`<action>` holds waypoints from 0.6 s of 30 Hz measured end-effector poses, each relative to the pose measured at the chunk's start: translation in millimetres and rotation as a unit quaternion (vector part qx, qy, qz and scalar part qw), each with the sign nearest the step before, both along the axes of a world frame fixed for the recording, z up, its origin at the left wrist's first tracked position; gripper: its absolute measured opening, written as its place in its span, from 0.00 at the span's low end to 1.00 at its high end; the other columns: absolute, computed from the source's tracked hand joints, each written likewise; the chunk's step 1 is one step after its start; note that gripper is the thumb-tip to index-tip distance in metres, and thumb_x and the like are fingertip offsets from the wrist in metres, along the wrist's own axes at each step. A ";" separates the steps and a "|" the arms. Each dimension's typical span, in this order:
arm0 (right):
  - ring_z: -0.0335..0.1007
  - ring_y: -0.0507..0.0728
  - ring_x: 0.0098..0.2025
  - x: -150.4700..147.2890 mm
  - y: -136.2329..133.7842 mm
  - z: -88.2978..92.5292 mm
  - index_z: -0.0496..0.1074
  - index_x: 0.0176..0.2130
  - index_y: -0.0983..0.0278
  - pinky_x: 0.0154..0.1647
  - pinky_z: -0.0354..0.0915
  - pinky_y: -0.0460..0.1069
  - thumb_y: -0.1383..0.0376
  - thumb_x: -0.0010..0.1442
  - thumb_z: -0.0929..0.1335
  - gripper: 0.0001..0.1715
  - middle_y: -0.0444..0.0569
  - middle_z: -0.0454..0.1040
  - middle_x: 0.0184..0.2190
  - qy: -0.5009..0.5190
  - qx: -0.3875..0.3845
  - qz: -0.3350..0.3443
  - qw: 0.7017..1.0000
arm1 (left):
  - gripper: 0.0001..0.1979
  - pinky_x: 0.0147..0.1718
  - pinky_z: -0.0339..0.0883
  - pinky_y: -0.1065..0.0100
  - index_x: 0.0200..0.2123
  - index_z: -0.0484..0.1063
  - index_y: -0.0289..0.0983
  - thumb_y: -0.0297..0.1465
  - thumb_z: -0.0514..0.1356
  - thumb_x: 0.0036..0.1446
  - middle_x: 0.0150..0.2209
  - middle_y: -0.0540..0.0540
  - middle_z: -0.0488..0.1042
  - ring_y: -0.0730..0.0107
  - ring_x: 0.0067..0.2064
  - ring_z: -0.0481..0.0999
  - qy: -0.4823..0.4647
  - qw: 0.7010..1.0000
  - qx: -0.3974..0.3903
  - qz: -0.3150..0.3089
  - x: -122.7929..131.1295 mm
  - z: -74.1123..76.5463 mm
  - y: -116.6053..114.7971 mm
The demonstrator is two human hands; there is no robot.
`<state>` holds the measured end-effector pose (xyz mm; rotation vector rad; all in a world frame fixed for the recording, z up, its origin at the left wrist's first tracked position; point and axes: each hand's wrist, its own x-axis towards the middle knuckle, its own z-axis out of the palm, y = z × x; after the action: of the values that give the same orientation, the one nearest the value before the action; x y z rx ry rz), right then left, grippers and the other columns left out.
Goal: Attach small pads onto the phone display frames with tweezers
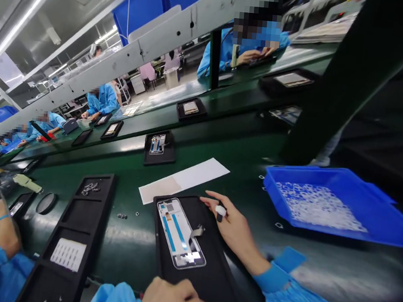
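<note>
views: 1 | mount: head | facing: forward, down | range: close above phone frame [182, 234], green bench [123, 243]

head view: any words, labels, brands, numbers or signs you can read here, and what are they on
No text can be read anywhere in this view.
White sheet in the black divided tray: rows of small dark marks, too small to tell whether they are lettering.
Phone frame: any print is too small and blurred to read.
White strip and blue bin: no lettering shows.
</note>
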<state>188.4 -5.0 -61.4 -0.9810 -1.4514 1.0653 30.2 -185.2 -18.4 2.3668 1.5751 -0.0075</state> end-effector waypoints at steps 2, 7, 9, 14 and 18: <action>0.73 0.64 0.46 1.5 -3.8 3.6 0.68 0.52 0.62 0.45 0.69 0.57 0.53 0.65 0.62 0.22 0.53 0.76 0.43 -0.035 0.022 0.007 0.999 | 0.19 0.32 0.70 0.70 0.47 0.75 0.48 0.29 0.68 0.50 0.41 0.51 0.77 0.64 0.37 0.79 -0.084 0.995 0.015 0.048 -14.1 13.2 10.6; 0.71 0.66 0.48 3.9 14.3 9.6 0.71 0.50 0.62 0.47 0.66 0.58 0.58 0.65 0.60 0.19 0.53 0.74 0.47 -0.136 0.133 -0.011 0.982 | 0.10 0.44 0.68 0.71 0.42 0.76 0.39 0.23 0.56 0.62 0.39 0.48 0.77 0.68 0.42 0.76 -0.173 0.933 0.152 0.276 -84.5 52.3 31.9; 0.70 0.67 0.48 1.2 32.5 7.8 0.72 0.51 0.63 0.47 0.66 0.57 0.60 0.65 0.60 0.20 0.54 0.73 0.48 -0.176 0.159 -0.003 0.972 | 0.08 0.41 0.68 0.71 0.41 0.76 0.37 0.27 0.56 0.65 0.38 0.46 0.77 0.67 0.40 0.76 -0.122 0.909 0.185 0.354 -109.4 53.3 40.7; 0.69 0.66 0.48 -17.6 70.0 4.6 0.71 0.54 0.65 0.45 0.66 0.54 0.74 0.58 0.61 0.25 0.53 0.73 0.46 -0.298 0.147 0.053 0.942 | 0.06 0.39 0.66 0.73 0.42 0.76 0.37 0.27 0.60 0.64 0.39 0.48 0.75 0.70 0.40 0.76 -0.013 0.915 0.146 0.376 -132.5 28.8 62.2; 0.70 0.65 0.46 -29.7 65.3 13.5 0.68 0.55 0.68 0.45 0.63 0.53 0.78 0.57 0.61 0.27 0.56 0.73 0.46 -0.414 0.140 0.039 0.899 | 0.08 0.35 0.65 0.73 0.44 0.77 0.41 0.29 0.64 0.61 0.40 0.50 0.75 0.70 0.40 0.76 0.017 0.921 0.138 0.365 -127.2 11.6 72.9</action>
<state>158.6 60.3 -47.9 -1.2353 -2.2701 0.4485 -96.9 -112.3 -6.8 1.7993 2.5129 0.3534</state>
